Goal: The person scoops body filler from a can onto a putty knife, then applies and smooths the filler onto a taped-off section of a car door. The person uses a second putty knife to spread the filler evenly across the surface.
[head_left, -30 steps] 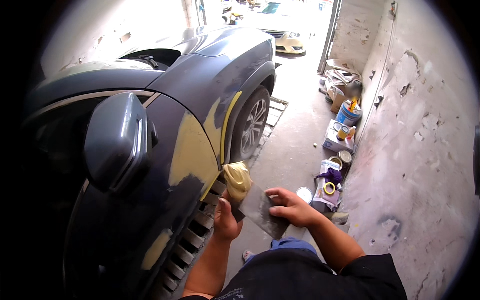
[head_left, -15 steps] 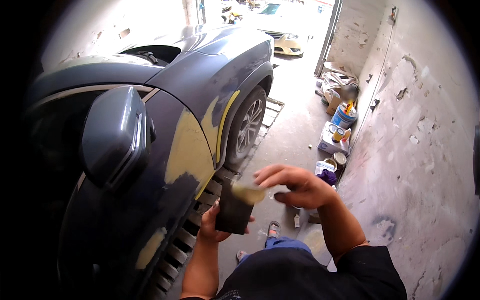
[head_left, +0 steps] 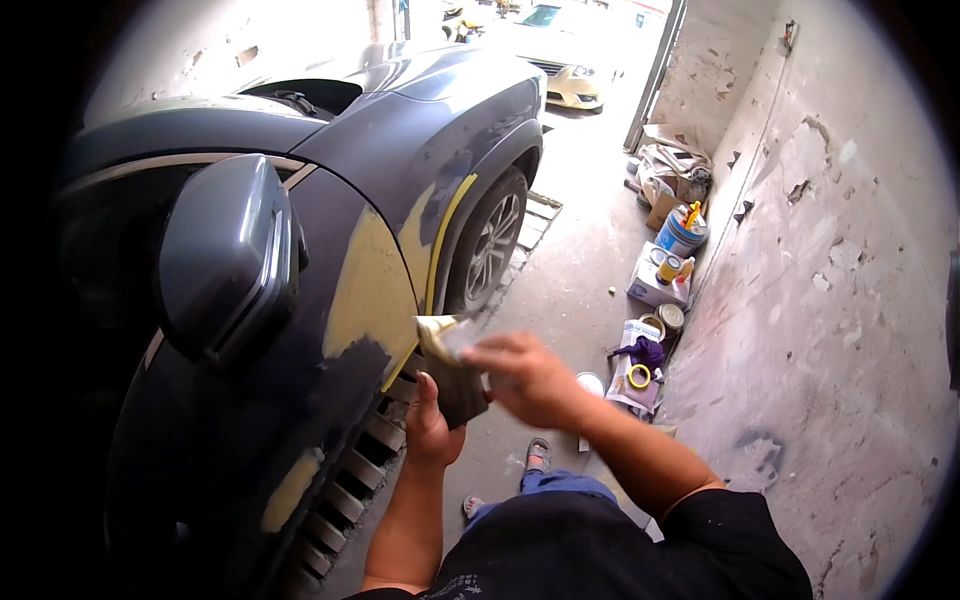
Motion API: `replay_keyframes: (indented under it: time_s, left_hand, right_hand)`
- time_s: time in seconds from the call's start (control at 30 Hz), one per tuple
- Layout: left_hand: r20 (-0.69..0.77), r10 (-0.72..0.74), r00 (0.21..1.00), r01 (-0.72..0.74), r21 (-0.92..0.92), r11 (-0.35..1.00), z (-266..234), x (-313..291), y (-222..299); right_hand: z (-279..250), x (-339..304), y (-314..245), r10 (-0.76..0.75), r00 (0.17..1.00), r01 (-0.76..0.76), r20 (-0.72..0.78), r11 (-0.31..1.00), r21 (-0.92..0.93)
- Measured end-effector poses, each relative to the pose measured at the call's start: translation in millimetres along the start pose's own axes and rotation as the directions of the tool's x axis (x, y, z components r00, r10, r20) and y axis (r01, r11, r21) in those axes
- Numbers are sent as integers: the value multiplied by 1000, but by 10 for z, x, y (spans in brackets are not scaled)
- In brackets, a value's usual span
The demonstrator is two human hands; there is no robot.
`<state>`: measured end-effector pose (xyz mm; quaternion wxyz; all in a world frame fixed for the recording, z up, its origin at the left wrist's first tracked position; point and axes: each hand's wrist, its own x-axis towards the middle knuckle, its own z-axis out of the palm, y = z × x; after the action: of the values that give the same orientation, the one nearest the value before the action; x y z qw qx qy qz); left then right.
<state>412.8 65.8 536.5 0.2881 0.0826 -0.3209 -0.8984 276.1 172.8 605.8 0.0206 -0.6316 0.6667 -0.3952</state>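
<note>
A dark plate [head_left: 460, 396] is in the left grip [head_left: 432, 434], which grasps it with the thumb up along its left edge. Yellowish putty [head_left: 434, 340] lies at the plate's far end, beyond the left grip. The right grip [head_left: 528, 380], blurred, pinches a pale thin blade [head_left: 460, 336] at the putty; whether the two touch is unclear. Left of both grips stands a dark car [head_left: 440, 120] with a yellowish patch [head_left: 365, 280], its front wheel [head_left: 490, 240] beyond them. Right of the right grip are a purple cloth [head_left: 647, 350] and a yellow ring [head_left: 630, 378].
</note>
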Motion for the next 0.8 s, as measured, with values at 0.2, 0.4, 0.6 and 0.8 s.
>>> replay_keyframes:
  time_s: [0.2,0.4,0.6,0.8]
  left_hand:
    - [-82,145,986,-120,249,961,-38,-72,-1]
    - [7,-9,1000,9,66,998,-77,-89,154]
    - [537,-199,820,464,-419,781,-15,-193,221]
    - [483,-174,858,381,-370,847,29,-162,222]
  right_hand:
    - [-316,114,-137,106,992,-111,62,989,96]
    - [-346,-98,-161,-12,989,9,147,1000,16]
    - [-691,170,-234,-354,927,319,124,917,239]
    - [-643,17,224,-144,985,118,99,966,230]
